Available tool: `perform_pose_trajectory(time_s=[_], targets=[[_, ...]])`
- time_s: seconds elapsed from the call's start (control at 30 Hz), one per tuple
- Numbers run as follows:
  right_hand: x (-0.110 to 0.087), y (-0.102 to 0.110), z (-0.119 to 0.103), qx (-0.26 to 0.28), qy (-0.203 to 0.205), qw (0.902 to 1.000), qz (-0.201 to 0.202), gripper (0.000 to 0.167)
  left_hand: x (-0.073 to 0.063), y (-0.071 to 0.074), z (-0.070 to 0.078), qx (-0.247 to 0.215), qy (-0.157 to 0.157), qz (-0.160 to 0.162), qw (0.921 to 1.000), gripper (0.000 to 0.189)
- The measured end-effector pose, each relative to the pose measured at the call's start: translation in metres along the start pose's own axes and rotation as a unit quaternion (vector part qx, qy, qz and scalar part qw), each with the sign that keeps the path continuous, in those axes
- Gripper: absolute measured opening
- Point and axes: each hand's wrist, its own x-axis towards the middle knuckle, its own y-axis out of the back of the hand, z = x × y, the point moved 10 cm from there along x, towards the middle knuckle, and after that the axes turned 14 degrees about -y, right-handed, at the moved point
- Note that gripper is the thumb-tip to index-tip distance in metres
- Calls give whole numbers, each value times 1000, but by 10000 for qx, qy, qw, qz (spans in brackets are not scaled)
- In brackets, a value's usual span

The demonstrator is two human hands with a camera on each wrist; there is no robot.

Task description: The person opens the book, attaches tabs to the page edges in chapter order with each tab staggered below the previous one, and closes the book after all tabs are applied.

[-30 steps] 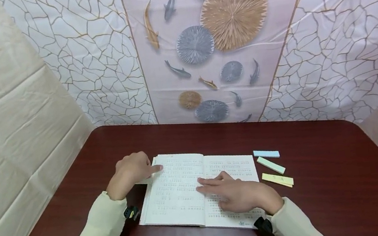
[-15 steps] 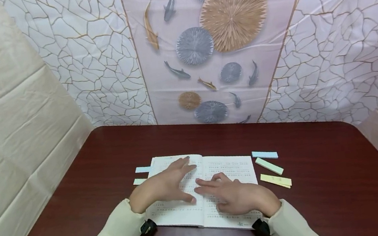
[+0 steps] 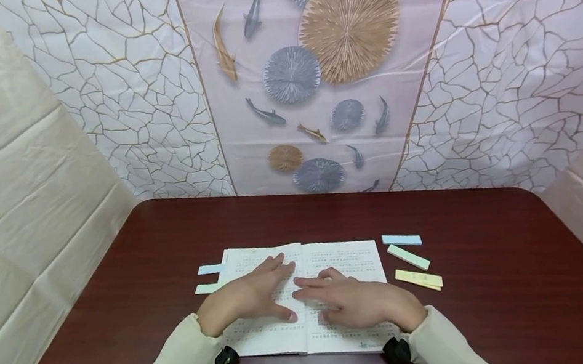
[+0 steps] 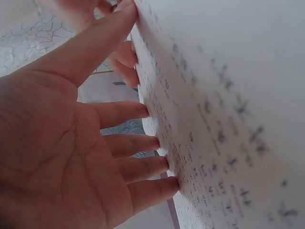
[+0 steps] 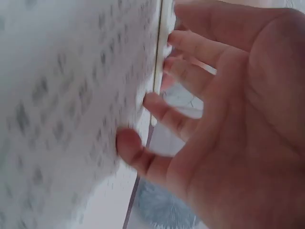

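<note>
An open book (image 3: 335, 256) with printed pages lies on the table. My left hand (image 3: 253, 293) rests on the left page, fingers spread and fingertips touching the paper, as the left wrist view also shows. On the right page, close to the spine, is my right hand (image 3: 349, 298); in the right wrist view its fingertips meet the page (image 5: 57, 95). Neither hand grips anything. From the book's left edge stick out a blue paper tab (image 3: 210, 269) and, below it, a pale green tab (image 3: 206, 288).
Right of the book lie a blue strip (image 3: 401, 240), a green strip (image 3: 409, 257) and yellow strips (image 3: 419, 278) with writing on top. The dark red-brown table (image 3: 506, 276) ends at a patterned cloth wall (image 3: 305, 80). A pale cloth (image 3: 15, 246) hangs at left.
My left hand has moved right from the book's left edge onto the left page, its fingers spreading out and both tabs coming into view. My right hand has stayed on the right page.
</note>
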Motion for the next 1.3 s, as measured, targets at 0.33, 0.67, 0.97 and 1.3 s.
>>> perform_pose_trajectory(time_s=[0.33, 0.67, 0.97, 1.3], targets=[[-5, 57, 69, -142, -1788, 9683, 1740, 53, 0, 4, 6, 223, 29, 57, 9997, 100], [-9, 57, 103, -372, -2435, 9556, 1614, 61, -2, 3, 10, 386, 69, -64, 9992, 102], [-5, 61, 95, -1035, -2555, 9411, 1959, 51, -4, 4, 9, 428, 102, -73, 9990, 102], [-11, 74, 102, 64, -2389, 9403, 2423, 36, -4, 3, 9, 264, -16, -16, 9996, 101]])
